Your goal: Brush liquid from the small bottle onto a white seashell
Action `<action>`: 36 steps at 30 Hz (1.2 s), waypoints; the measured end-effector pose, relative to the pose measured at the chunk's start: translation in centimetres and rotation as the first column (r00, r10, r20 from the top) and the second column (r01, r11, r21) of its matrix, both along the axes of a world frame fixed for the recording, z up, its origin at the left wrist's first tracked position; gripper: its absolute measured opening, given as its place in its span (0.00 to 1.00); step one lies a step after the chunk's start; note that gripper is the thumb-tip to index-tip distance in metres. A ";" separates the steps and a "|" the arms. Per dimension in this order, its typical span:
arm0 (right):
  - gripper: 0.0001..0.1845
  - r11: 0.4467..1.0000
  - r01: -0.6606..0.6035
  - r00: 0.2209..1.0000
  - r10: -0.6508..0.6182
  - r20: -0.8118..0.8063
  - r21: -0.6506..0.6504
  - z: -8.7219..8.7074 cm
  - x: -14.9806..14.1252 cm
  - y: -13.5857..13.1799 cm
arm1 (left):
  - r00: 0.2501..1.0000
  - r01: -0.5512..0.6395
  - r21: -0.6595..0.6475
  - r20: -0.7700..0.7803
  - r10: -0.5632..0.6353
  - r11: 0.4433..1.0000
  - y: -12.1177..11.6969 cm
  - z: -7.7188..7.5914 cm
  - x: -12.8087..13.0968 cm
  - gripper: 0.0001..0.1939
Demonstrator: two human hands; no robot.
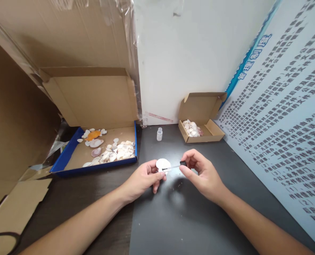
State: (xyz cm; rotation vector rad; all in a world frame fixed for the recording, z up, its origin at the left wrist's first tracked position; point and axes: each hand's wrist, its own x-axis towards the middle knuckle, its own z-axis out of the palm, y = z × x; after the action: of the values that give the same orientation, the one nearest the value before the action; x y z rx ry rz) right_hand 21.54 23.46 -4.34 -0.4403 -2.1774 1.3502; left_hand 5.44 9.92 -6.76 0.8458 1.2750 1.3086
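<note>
My left hand [149,176] grips a white shell [162,163] between thumb and fingers, above the dark table. A second white piece seems to sit just under it, though the fingers partly cover it. Pinched in my right hand [197,170] is the black cap [183,163] of a brush applicator. Its thin, pale stem [173,166] points left, and the tip reaches the lower edge of the shell near my left thumb. Farther back stands a small clear bottle [159,134] with a label and no cap on it.
On the left, a blue-edged cardboard tray [93,171] holds many shells and an orange shell piece [94,135]. A small open cardboard box [204,139] with white and pinkish shells stands back right. A printed board [280,117] rises along the right side.
</note>
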 end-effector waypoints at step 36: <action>0.06 0.999 0.028 1.000 -0.028 0.004 0.037 -0.2 -0.1 -0.1 | 0.976 -0.133 -0.032 0.171 0.137 0.991 -0.1 0.5 0.2 0.16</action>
State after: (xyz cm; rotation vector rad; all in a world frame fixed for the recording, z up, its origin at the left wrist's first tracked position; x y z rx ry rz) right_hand 21.46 23.35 -4.50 -0.4586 -2.1884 1.2933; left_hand 5.69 9.87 -6.28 0.6251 1.2231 1.4413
